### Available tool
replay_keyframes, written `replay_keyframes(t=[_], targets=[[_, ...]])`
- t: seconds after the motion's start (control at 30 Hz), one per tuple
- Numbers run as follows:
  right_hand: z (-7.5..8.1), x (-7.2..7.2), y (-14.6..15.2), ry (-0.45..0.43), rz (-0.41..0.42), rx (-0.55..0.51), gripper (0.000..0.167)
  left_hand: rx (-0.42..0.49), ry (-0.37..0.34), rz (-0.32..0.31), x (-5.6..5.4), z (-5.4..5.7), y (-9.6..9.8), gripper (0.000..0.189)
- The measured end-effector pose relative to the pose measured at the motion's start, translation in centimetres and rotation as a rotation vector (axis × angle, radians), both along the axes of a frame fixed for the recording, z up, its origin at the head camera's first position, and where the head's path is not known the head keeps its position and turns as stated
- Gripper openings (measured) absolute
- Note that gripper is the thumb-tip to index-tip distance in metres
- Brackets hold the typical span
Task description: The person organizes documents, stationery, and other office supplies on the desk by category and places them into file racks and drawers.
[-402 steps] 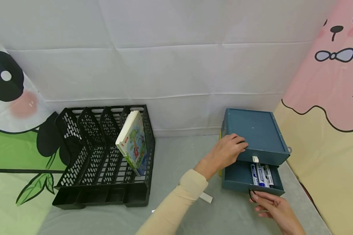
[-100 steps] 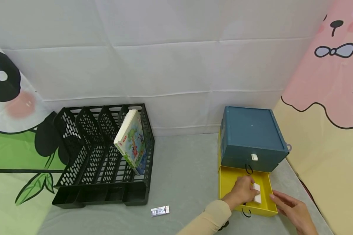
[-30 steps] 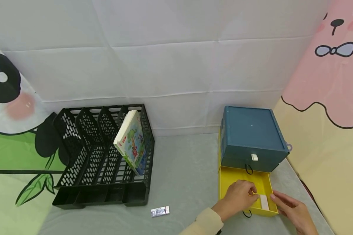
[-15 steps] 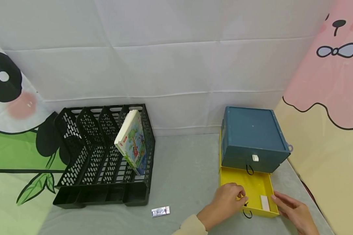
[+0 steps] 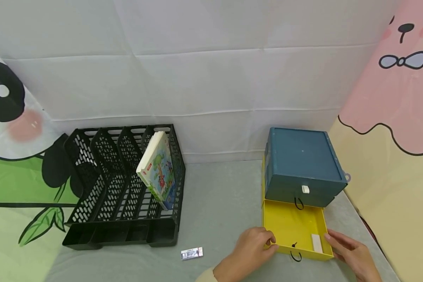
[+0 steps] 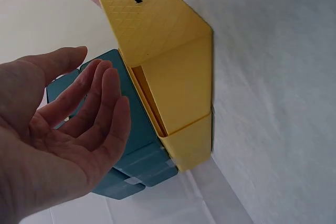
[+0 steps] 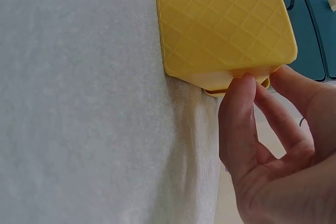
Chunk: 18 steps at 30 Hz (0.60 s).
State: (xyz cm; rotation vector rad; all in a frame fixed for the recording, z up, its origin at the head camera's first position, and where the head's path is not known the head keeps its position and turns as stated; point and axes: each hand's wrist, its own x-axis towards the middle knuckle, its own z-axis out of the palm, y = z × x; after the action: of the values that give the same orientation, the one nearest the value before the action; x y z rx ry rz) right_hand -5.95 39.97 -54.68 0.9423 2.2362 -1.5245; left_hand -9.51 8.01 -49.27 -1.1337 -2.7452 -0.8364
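A yellow drawer [image 5: 289,223] is pulled out beneath dark blue drawers [image 5: 304,156]. Inside it, against the right wall near the front, lies a white block [image 5: 317,243]. My left hand [image 5: 252,250] is at the drawer's front left corner, fingers loosely bent and holding nothing, as the left wrist view shows too. The fingertips of my right hand [image 5: 354,252] rest against the drawer's right side wall by the front corner. A black loop pull [image 5: 296,257] hangs on the yellow front.
On the table left of my left hand lies a small eraser in a printed sleeve [image 5: 192,253]. A black divided rack [image 5: 123,180] stands at the left, with a picture book [image 5: 158,172] leaning in its right slot. White cloth [image 5: 211,78] hangs behind.
My left hand put the white block down by the right wall, let go and drew back left. Earlier, a blue drawer of markers stood pulled out; it is now pushed in. My right hand keeps its place.
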Motion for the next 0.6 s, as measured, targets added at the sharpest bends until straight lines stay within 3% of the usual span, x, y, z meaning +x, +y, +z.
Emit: replay_keyframes(t=[0.1, 0.6], targets=[[0.2, 0.0, -0.2, 0.000, -0.003, -0.004, 0.098, -0.002, 0.007, -0.012, 0.4, -0.3, -1.4, 0.007], [0.4, 0.0, -0.2, 0.009, -0.008, -0.010, 0.094, -0.128, -0.185, 0.084, 2.4, -1.6, -7.6, 0.014]])
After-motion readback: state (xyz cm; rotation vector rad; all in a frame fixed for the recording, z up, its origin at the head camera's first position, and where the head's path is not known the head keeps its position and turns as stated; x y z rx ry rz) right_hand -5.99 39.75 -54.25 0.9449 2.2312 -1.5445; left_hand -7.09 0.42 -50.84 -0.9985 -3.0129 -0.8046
